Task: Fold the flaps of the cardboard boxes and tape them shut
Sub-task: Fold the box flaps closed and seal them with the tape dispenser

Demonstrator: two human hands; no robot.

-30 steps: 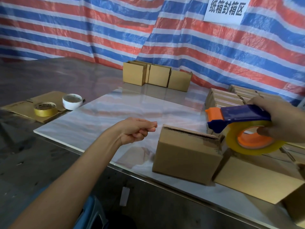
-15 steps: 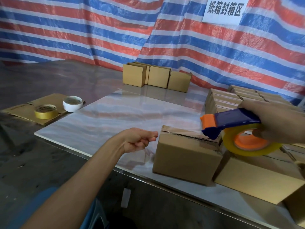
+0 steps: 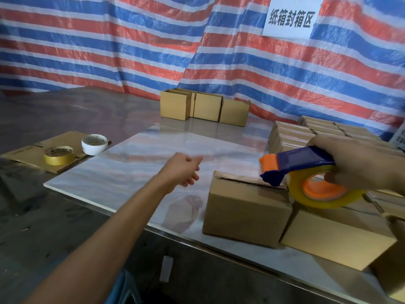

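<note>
**Step in hand:** taping. The cardboard box [image 3: 247,207] stands at centre right of the frame on the pale table slab [image 3: 131,163]. Its top flaps are folded down, and a dark slit shows along the top seam. The seam is therefore judged not yet fully sealed.

**Hands:**
- The right hand [image 3: 359,163], at the right edge of the frame, grips the blue handle of the tape dispenser [image 3: 302,170]. The dispenser's orange-and-blue nose sits just over the right end of the seam.
- The left hand [image 3: 184,170], left of the box and apart from it, is blurred, with its fingers partly curled. Whether it pinches a clear tape end cannot be told.

**Next move:** the nose probably needs to press onto the seam and run straight along it. The left hand would steady the box or hold the tape end taut.

**Containers:**
- The box being taped: contents hidden by the flaps.
- A second box [image 3: 335,235], touching the first at lower right: closed face, contents hidden.
- Three boxes [image 3: 203,106] at upper centre, set against the striped tarp [image 3: 131,51]: interiors not visible.
- Stacked cardboard [image 3: 306,132] at the right: appears to be further boxes, state unclear.

**Spare tape:** a yellow roll [image 3: 58,155] and a white roll [image 3: 94,144] rest on flat cardboard [image 3: 28,154] at the left.
</note>
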